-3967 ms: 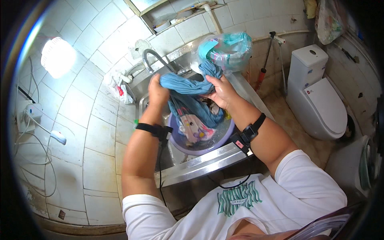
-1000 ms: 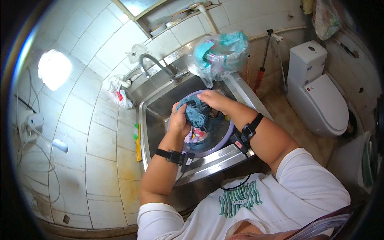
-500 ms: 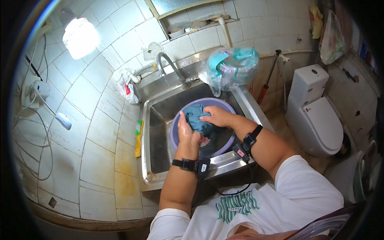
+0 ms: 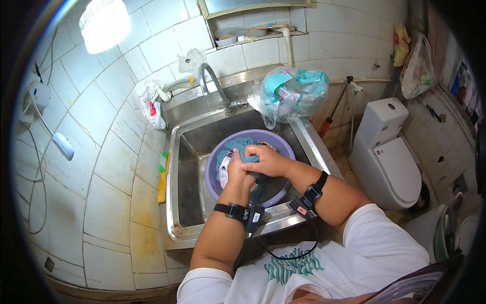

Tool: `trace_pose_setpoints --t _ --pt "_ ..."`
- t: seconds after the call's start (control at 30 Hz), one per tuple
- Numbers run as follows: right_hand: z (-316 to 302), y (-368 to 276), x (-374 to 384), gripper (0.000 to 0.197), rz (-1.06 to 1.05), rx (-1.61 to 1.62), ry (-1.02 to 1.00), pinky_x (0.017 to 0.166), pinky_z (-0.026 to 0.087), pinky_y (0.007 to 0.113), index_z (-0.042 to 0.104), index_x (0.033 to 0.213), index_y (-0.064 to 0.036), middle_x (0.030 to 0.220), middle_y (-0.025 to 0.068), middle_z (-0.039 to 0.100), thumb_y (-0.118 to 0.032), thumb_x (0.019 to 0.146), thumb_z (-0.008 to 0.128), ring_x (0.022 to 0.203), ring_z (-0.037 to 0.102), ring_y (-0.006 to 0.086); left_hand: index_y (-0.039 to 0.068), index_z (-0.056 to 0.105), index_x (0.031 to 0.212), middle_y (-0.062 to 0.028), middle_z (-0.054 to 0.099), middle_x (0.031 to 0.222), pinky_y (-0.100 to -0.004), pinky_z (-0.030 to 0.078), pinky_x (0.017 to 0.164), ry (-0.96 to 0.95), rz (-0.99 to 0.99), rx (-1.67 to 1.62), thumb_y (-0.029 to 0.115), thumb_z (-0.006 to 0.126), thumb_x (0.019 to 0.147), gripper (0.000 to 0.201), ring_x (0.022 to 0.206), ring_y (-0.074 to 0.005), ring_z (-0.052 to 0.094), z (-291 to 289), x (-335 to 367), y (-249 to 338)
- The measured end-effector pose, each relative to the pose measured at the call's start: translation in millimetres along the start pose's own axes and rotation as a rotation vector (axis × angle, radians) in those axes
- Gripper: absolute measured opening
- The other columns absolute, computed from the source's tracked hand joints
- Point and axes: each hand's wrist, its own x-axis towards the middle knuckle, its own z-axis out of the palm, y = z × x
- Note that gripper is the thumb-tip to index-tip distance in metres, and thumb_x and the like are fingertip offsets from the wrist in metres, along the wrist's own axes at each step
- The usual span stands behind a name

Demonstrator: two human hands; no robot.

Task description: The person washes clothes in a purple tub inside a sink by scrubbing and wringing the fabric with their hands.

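- I see one round lavender plastic basin (image 4: 209, 175) inside one rectangular stainless-steel sink (image 4: 195, 152); white patterned fabric (image 4: 224, 169) lies in it.
- The left hand (image 4: 240, 171) and right hand (image 4: 268, 161) both clasp one bunched teal-blue cloth (image 4: 244, 143) over the basin, fingers curled in.
- One clear plastic bag (image 4: 296, 93) with teal contents sits behind.
- Two black wrist boxes (image 4: 254, 219) bear labels, one white, one pink, illegible to me.

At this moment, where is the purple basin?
In the head view, the basin is near the centre, inside the sink, below and right of the faucet; the left hand and right hand are over it.
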Motion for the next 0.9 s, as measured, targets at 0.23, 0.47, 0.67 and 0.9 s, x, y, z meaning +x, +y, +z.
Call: trace_pose_setpoints --t 0.23,0.47,0.67,0.9 --pt "-1 47 3 0.036 0.434 -0.175 0.251 0.067 0.045 0.037 0.060 0.091 -0.0001 0.078 0.0120 0.062 -0.036 0.094 0.056 0.071 0.055 0.0186 0.006 0.055 0.118 -0.0150 0.062 0.115 -0.0517 0.047 0.092 -0.169 -0.025 0.114 0.048 0.040 0.099 0.049 0.107 -0.0334 0.060 31 -35 0" --pt "5 45 0 0.040 0.388 0.316 0.335 0.073 0.046 0.040 0.058 0.096 -0.0007 0.090 0.0143 0.064 -0.041 0.092 0.058 0.084 0.061 0.0200 0.006 0.054 0.118 -0.0150 0.061 0.112 -0.0520 0.049 0.086 -0.105 0.145 0.211 0.045 0.047 0.096 0.045 0.099 -0.0336 0.061 36 -39 3" --pt "5 -16 0 0.038 0.095 -0.144 0.214 0.076 0.048 0.039 0.060 0.095 -0.0007 0.092 0.0194 0.064 -0.035 0.082 0.070 0.085 0.062 0.0336 0.009 0.049 0.108 -0.0105 0.056 0.099 -0.0449 0.050 0.078 -0.114 0.165 -0.002 0.038 0.050 0.096 0.031 0.091 -0.0258 0.059 15 -12 2" --pt "4 14 10 0.040 0.200 -0.124 0.421 0.058 0.042 0.043 0.060 0.077 0.0009 0.063 0.0225 0.054 -0.037 0.091 0.058 0.056 0.050 0.0333 0.003 0.054 0.115 -0.0143 0.062 0.110 -0.0452 0.052 0.085 -0.207 -0.114 0.066 0.039 0.043 0.098 0.041 0.096 -0.0292 0.064 31 -31 -3"
